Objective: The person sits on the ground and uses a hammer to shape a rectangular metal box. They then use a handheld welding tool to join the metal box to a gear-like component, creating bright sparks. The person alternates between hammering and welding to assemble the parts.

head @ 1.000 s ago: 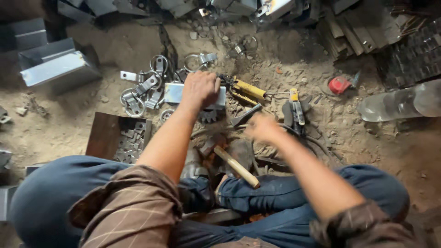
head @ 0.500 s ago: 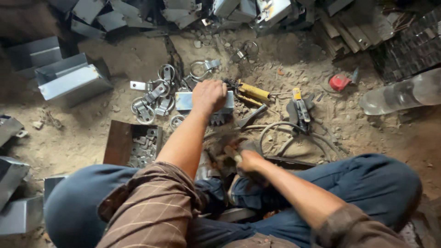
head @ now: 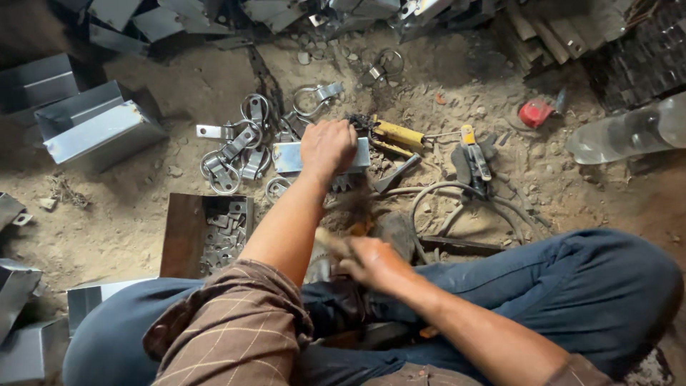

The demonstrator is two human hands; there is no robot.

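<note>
Head view: left hand (head: 327,146) pressed down on a flat shiny rectangular metal plate (head: 286,157) lying on the sandy floor (head: 128,214), fingers curled over its far edge. Right hand (head: 371,261), nearer the lap, closed round a blurred wooden handle (head: 330,241). Grey metal clamps (head: 229,154) just left of the plate.

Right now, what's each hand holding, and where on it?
Left hand grips a flat metal piece at its right end. Right hand holds a blurred wooden handle; its head cannot be told.
</note>
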